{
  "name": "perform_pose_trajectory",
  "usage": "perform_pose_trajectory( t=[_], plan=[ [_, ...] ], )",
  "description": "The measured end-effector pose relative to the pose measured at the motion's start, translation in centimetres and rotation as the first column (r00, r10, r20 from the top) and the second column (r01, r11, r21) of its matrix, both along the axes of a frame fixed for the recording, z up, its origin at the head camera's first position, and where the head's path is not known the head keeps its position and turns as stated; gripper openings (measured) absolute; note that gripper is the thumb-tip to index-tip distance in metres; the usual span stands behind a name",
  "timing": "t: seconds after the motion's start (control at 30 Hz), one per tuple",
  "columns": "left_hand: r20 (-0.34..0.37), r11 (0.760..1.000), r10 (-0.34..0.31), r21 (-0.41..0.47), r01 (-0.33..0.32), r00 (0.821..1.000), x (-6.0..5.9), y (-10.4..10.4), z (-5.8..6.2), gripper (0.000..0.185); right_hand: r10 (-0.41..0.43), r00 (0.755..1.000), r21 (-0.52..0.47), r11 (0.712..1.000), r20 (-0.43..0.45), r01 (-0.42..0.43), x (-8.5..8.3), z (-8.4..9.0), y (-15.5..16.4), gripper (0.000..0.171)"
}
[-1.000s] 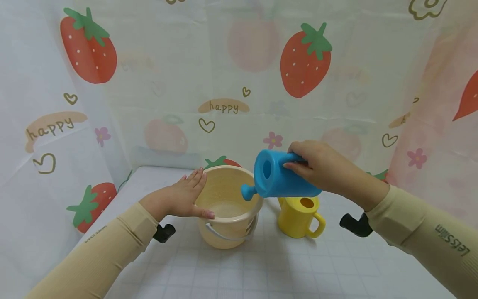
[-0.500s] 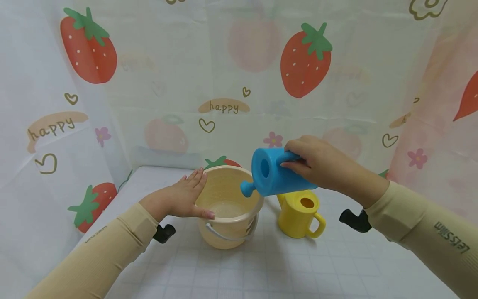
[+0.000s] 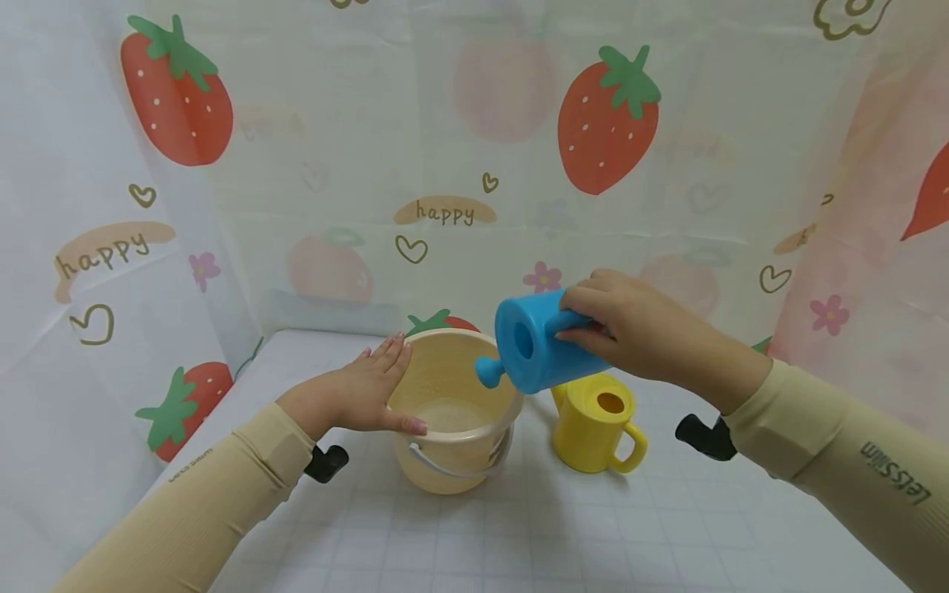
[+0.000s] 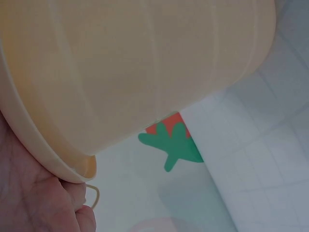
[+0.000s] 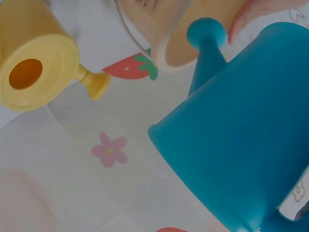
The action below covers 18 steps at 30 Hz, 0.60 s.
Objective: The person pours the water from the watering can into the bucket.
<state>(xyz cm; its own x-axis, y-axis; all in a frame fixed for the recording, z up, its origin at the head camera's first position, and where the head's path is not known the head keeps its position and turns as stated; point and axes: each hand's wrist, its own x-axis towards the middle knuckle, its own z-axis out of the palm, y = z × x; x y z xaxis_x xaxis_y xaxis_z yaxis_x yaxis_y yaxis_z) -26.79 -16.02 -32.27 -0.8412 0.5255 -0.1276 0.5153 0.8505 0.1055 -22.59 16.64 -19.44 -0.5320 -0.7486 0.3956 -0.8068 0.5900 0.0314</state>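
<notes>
A cream bucket point(image 3: 452, 412) with a white bail stands on the table, a little water in its bottom. My left hand point(image 3: 366, 391) lies flat against its left rim, fingers straight; the left wrist view shows the bucket wall point(image 4: 145, 72) close up. My right hand point(image 3: 630, 329) grips the handle of a blue toy watering can point(image 3: 534, 346), tipped steeply so its spout point(image 3: 489, 372) points down over the bucket's right rim. The right wrist view shows the blue can point(image 5: 236, 140) from below.
A yellow toy watering can point(image 3: 596, 420) stands upright just right of the bucket, under my right hand; it appears as well in the right wrist view point(image 5: 36, 58). Strawberry-print curtains point(image 3: 445, 165) close in the back and both sides. The table point(image 3: 519, 535) has a checked white cover.
My right hand has tipped the blue can further and shifted it slightly left and up over the bucket. The left hand and bucket have stayed still.
</notes>
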Motion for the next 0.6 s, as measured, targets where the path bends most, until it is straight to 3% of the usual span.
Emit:
perform_pose_trajectory(
  t=[0.6],
  plan=[
    [-0.017, 1.000, -0.008, 0.011, 0.008, 1.000, -0.13, -0.04, -0.16, 0.123, 0.093, 0.990, 0.048, 0.995, -0.110, -0.089, -0.52, -0.28, 0.19, 0.020]
  ],
)
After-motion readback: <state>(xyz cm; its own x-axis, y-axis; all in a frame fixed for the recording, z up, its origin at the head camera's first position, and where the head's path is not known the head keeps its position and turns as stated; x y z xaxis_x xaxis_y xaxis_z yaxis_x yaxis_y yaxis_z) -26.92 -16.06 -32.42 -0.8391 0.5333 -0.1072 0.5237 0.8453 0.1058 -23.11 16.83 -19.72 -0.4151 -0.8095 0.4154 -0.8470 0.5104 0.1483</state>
